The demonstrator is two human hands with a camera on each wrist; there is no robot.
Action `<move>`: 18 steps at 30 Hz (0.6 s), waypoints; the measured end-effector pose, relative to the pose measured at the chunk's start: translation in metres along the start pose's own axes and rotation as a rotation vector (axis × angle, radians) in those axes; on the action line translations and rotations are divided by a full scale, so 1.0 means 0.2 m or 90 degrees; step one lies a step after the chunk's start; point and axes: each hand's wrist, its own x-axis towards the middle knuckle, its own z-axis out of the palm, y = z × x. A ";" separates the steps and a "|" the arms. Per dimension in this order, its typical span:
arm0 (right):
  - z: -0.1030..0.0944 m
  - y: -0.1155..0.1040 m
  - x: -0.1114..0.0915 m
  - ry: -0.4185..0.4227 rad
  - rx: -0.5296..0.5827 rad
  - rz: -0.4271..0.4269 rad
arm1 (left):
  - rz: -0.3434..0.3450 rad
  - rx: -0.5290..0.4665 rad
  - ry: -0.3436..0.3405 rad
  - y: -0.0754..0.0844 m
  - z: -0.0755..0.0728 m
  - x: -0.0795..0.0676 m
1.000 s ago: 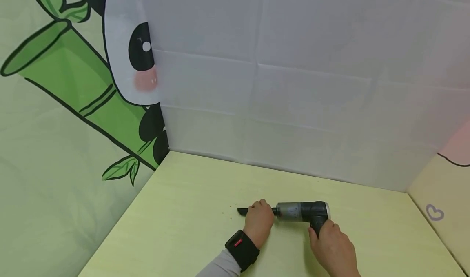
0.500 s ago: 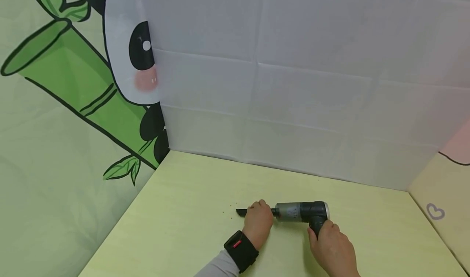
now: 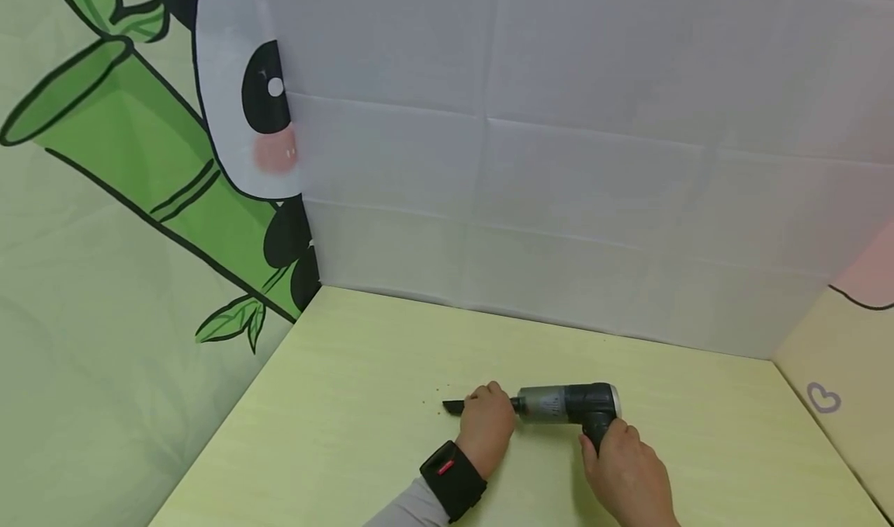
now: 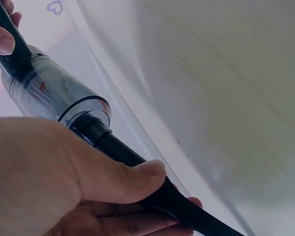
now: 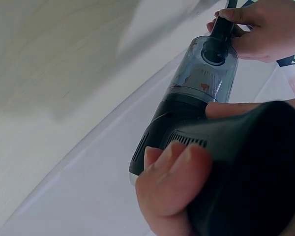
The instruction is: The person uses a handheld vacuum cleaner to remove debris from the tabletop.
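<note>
A black handheld vacuum cleaner [image 3: 542,404] with a clear dust cup [image 5: 206,73] lies level across the head view, close over the table. My right hand [image 3: 628,469] grips its handle, fingers curled round it in the right wrist view. My left hand [image 3: 486,422] holds the black nozzle [image 4: 174,199], thumb on one side and fingers beneath. The slanted nozzle tip [image 3: 452,407] points left, right by several tiny crumbs [image 3: 438,390] on the table. Some reddish bits [image 4: 42,86] show inside the dust cup.
The pale yellow table [image 3: 349,434] meets a plain light wall sheet [image 3: 559,162] at the back. A panda and bamboo print [image 3: 174,147] covers the left side. On the right stands a panel with a small heart [image 3: 824,397]. A black band [image 3: 453,480] circles my left wrist.
Both hands and the vacuum cleaner have slid slightly left, bringing the nozzle tip up to the crumbs. The grips stay the same.
</note>
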 end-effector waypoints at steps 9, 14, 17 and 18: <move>0.00 -0.02 -0.02 0.014 -0.001 -0.009 | 0.005 0.001 -0.014 0.00 0.02 -0.02; 0.00 -0.03 -0.03 0.010 0.000 -0.006 | 0.004 0.012 -0.003 -0.01 0.01 -0.03; -0.01 -0.04 -0.03 0.012 0.004 -0.009 | 0.005 0.027 0.001 -0.01 0.01 -0.04; -0.01 -0.04 -0.03 0.012 0.005 -0.010 | 0.007 0.033 0.001 -0.02 0.00 -0.05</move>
